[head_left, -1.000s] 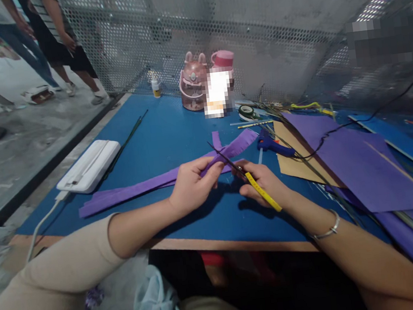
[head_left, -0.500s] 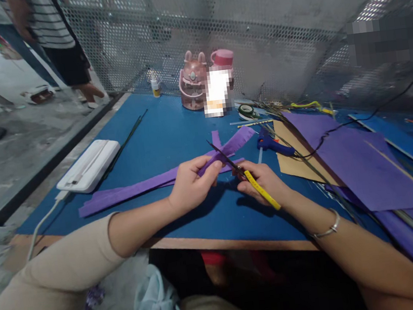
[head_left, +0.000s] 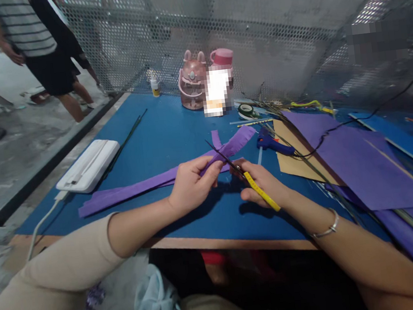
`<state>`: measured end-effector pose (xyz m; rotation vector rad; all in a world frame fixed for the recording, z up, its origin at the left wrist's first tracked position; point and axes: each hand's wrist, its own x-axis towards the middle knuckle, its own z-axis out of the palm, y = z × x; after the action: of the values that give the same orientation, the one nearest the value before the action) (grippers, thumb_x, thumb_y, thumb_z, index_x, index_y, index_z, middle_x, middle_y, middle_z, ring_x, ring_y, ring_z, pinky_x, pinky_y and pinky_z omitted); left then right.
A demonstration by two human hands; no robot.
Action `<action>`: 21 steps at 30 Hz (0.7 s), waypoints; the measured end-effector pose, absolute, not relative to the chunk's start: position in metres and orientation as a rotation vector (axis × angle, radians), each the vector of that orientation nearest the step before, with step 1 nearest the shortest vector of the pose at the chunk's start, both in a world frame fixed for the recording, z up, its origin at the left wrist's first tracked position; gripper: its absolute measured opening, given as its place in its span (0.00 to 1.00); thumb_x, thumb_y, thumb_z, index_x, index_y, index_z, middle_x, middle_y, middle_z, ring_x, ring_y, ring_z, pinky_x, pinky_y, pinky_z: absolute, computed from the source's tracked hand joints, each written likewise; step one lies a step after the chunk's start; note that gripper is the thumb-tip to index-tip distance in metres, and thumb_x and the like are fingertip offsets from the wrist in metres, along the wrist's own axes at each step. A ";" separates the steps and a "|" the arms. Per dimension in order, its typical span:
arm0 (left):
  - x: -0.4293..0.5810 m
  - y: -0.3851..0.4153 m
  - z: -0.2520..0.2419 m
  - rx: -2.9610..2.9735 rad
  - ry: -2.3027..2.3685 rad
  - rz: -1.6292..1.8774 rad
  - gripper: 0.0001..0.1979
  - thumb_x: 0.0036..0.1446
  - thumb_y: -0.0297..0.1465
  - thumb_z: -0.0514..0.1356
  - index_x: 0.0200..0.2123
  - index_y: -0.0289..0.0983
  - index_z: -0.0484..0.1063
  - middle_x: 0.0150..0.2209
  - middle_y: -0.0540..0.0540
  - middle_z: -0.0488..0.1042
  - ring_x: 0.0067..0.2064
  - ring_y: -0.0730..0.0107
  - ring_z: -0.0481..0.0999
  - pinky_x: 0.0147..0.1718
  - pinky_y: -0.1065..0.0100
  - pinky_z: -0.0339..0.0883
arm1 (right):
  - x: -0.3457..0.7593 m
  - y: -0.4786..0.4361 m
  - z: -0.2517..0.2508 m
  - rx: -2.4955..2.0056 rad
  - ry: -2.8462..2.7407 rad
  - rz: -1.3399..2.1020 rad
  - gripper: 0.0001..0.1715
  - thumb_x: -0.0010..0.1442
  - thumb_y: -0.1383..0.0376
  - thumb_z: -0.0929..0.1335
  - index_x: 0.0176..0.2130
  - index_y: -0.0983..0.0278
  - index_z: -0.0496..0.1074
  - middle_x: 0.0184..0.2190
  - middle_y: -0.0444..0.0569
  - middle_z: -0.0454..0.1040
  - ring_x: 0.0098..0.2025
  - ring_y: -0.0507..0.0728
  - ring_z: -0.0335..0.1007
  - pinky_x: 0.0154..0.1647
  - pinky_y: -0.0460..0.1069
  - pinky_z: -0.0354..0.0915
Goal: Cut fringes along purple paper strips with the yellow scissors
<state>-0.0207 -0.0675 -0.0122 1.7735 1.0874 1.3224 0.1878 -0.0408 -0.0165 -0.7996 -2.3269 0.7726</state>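
My left hand [head_left: 195, 182] pinches a purple strip [head_left: 237, 140] between thumb and fingers, above the blue table. The strip's frilled end sticks out to the upper right of my fingertips. Further purple strips [head_left: 128, 191] lie to the left, partly behind that hand. In my right hand [head_left: 260, 183] is a pair of scissors [head_left: 258, 190] with yellow on the handle and dark blades. The blades cross the purple strip just beyond my left fingertips. How far the blades are parted cannot be made out.
A white power bank [head_left: 88, 164] with a cable lies at left. Behind stand a pink bottle [head_left: 193, 89] and a bright pixelated patch. A blue glue gun [head_left: 276, 143], green tape [head_left: 248, 111] and purple sheets [head_left: 357, 167] lie at right. Two people stand beyond the table's left edge.
My right thumb has moved slightly away from the fingers at the scissors' handle. My left hand and the strip are nearly still. The people in the background have shifted.
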 end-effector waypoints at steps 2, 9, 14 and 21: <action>-0.021 -0.068 -0.012 1.774 1.090 1.316 0.18 0.63 0.38 0.54 0.23 0.35 0.69 0.17 0.52 0.67 0.21 0.78 0.65 0.23 0.75 0.58 | 0.187 -0.041 -0.016 -0.814 -2.309 0.763 0.44 0.52 0.33 0.61 0.51 0.65 0.67 0.38 0.53 0.72 0.35 0.58 0.68 0.37 0.52 0.65; -0.021 -0.068 -0.009 1.768 1.098 1.317 0.17 0.63 0.37 0.54 0.23 0.35 0.68 0.17 0.53 0.67 0.21 0.78 0.65 0.23 0.75 0.58 | 0.187 -0.042 -0.011 -0.910 -2.313 0.608 0.26 0.58 0.45 0.66 0.39 0.65 0.70 0.27 0.47 0.71 0.25 0.52 0.61 0.27 0.47 0.59; -0.022 -0.067 -0.010 1.731 1.080 1.311 0.18 0.62 0.39 0.55 0.22 0.35 0.67 0.18 0.52 0.67 0.22 0.78 0.64 0.23 0.74 0.58 | 0.185 -0.044 -0.010 -0.959 -2.280 0.626 0.18 0.59 0.52 0.68 0.37 0.65 0.69 0.24 0.42 0.66 0.22 0.49 0.55 0.24 0.45 0.55; -0.021 -0.066 -0.011 1.682 1.078 1.297 0.19 0.62 0.41 0.54 0.24 0.35 0.70 0.18 0.52 0.67 0.21 0.78 0.64 0.23 0.74 0.58 | 0.185 -0.044 -0.010 -0.986 -2.262 0.591 0.19 0.60 0.50 0.66 0.37 0.65 0.69 0.23 0.42 0.64 0.22 0.49 0.54 0.23 0.45 0.54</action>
<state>-0.0212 -0.0655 -0.0111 1.6816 1.0778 1.2965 0.1852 -0.0438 -0.0097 -0.9859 -2.2623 0.5907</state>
